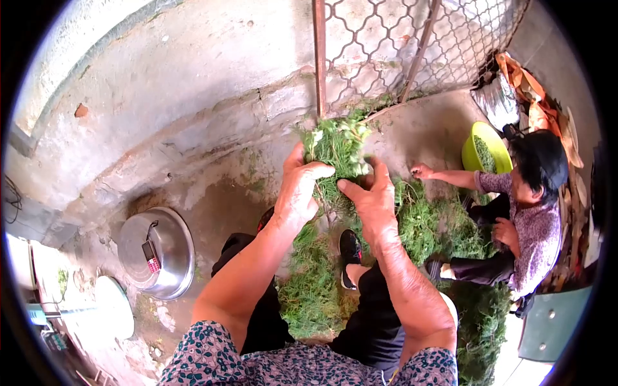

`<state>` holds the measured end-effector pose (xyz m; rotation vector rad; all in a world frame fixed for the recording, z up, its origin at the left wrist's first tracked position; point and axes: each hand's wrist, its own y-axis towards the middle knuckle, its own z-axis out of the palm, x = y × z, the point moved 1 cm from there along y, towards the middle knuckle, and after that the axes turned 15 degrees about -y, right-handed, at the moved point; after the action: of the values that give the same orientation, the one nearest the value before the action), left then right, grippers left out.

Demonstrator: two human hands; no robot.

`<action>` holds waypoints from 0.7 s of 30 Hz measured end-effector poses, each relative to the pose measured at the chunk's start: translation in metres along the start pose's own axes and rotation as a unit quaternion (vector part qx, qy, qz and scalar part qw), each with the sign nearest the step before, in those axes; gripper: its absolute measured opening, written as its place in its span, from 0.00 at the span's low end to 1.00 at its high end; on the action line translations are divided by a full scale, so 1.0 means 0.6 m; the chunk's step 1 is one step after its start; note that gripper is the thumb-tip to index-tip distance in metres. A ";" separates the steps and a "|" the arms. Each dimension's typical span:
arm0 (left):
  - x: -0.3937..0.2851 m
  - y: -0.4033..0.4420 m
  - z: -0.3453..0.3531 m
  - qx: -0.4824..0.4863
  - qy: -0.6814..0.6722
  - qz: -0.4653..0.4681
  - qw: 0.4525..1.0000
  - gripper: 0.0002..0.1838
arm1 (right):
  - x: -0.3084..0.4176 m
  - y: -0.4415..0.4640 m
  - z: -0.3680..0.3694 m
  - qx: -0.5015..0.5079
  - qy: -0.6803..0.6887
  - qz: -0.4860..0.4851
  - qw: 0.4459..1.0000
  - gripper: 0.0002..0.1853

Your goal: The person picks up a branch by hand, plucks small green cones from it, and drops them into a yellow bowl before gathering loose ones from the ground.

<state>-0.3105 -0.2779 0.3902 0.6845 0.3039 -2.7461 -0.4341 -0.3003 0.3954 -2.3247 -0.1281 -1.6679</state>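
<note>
Both my hands are raised in front of me around a bunch of feathery green sprigs [335, 149]. My left hand [299, 185] grips the bunch from the left, its thumb lying across the stems. From the right, my right hand [373, 201] has its thumb and fingers closed on the same bunch. Some leaves at its right edge are blurred, and the fingertips are partly hidden behind the greens. Below, between my legs and feet, a loose pile of similar greens [312, 286] covers the floor.
At right a seated co-worker [537, 225] stretches a hand [421, 171] over more greens [425, 222]. Behind stands a yellow-green basin [472, 151] holding small green pieces. An upturned metal basin [132, 241] with a red phone [152, 258] is at left. A metal lattice [367, 45] rises ahead.
</note>
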 end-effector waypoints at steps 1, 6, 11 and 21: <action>-0.003 0.006 -0.009 0.012 0.000 0.014 1.000 0.22 | -0.005 0.008 0.009 0.007 -0.004 0.001 1.000 0.31; -0.012 0.028 -0.036 0.009 -0.001 0.028 1.000 0.22 | -0.019 0.028 0.031 -0.052 0.073 -0.062 0.994 0.33; -0.019 0.027 -0.022 0.013 -0.004 0.015 1.000 0.22 | -0.049 0.041 0.051 -0.096 -0.178 -0.195 0.960 0.20; -0.004 0.022 -0.029 0.046 0.103 -0.006 0.994 0.23 | -0.043 0.031 0.045 -0.002 0.159 -0.050 0.986 0.04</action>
<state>-0.2968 -0.2852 0.3746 0.9966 0.2268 -2.7189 -0.4134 -0.3083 0.3600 -2.0514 -0.1781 -2.0630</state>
